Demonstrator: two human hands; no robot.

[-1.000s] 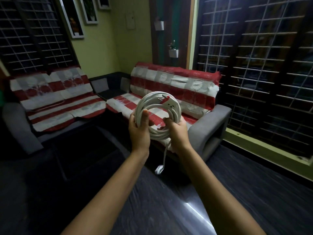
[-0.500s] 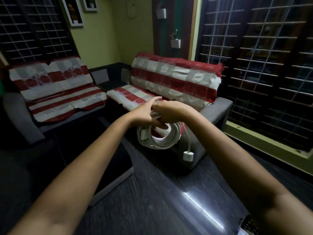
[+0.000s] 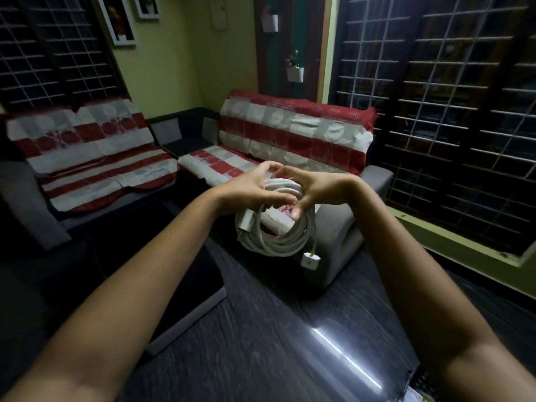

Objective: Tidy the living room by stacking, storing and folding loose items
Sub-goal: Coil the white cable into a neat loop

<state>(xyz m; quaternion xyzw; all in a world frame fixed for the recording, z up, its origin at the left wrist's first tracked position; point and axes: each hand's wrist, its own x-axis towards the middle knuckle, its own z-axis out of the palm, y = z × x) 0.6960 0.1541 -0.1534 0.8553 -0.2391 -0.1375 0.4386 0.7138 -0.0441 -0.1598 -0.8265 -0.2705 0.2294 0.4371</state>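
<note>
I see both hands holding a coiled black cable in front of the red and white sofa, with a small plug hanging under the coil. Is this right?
Not quite: the coiled cable is white, not black, as the head view shows. The rest holds: the left hand and right hand hold it in front of the red and white sofa, and a small plug hangs under the coil.

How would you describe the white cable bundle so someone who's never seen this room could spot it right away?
Look in front of the red-and-white striped sofa by the grilled window. There the left hand and right hand hold a coiled white cable in mid-air. It is the only looped white thing, with a small square plug dangling below it.
</note>
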